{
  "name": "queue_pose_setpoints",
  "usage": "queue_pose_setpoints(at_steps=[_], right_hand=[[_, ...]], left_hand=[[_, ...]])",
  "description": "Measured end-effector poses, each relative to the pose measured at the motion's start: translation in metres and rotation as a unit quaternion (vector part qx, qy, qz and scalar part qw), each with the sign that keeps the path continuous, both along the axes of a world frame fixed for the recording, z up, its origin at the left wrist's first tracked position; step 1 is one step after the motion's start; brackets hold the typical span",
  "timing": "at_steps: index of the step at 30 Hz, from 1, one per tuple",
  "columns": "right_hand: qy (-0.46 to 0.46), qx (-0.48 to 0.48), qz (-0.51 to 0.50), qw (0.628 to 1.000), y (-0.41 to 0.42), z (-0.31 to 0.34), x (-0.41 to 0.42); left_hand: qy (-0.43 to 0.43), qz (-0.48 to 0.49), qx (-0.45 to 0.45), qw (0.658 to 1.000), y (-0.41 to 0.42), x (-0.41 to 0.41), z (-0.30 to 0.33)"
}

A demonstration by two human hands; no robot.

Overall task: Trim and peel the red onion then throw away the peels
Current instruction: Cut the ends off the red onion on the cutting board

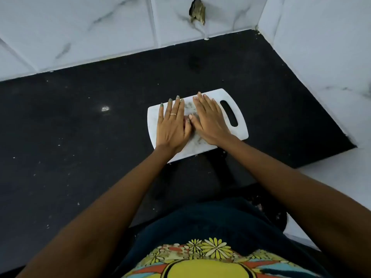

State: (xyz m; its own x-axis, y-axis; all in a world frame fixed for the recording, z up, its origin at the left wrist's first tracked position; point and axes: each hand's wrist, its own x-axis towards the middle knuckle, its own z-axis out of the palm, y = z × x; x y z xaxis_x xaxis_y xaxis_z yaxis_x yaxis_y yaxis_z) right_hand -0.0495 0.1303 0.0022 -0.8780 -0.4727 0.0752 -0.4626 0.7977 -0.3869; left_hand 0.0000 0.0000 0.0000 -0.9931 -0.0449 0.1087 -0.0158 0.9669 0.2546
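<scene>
Both flat hands, left hand and right hand, hide much of the cutting board

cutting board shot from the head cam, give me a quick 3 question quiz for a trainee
1. True or false: both hands lie flat, palms down, on the white cutting board.
2. Which hand wears a ring? A) left hand B) right hand C) neither
3. Fill in: the board's handle slot is on the person's ____ side.

Key
1. True. Fingers are spread and hold nothing; no onion or knife shows in view.
2. A. A thin band sits on a finger of the left hand.
3. Right. The slot lies just beyond the right hand, on the black countertop side nearer the wall corner.
</scene>
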Motion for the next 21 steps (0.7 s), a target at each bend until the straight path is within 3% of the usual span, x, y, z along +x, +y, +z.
queue_pose_setpoints(at_steps=[6,11,15,19,21], right_hand=[[-0.011,-0.124,-0.107,0.986,0.003,0.017,0.012],[-0.162,-0.207,-0.178,0.948,0.006,0.028,0.015],[-0.235,-0.192,-0.19,0.934,-0.004,0.029,0.015],[-0.361,-0.245,-0.206,0.876,-0.017,0.028,0.013],[-0.374,-0.272,-0.217,0.86,-0.02,0.026,0.011]], left_hand=[[0.016,0.052,0.176,0.983,-0.006,0.008,0.007],[-0.037,0.167,0.277,0.946,-0.01,0.01,0.016],[-0.071,0.161,0.344,0.922,-0.017,0.008,0.012],[-0.093,0.162,0.405,0.895,-0.021,0.004,0.012],[-0.103,0.166,0.435,0.879,-0.021,0.001,0.014]])
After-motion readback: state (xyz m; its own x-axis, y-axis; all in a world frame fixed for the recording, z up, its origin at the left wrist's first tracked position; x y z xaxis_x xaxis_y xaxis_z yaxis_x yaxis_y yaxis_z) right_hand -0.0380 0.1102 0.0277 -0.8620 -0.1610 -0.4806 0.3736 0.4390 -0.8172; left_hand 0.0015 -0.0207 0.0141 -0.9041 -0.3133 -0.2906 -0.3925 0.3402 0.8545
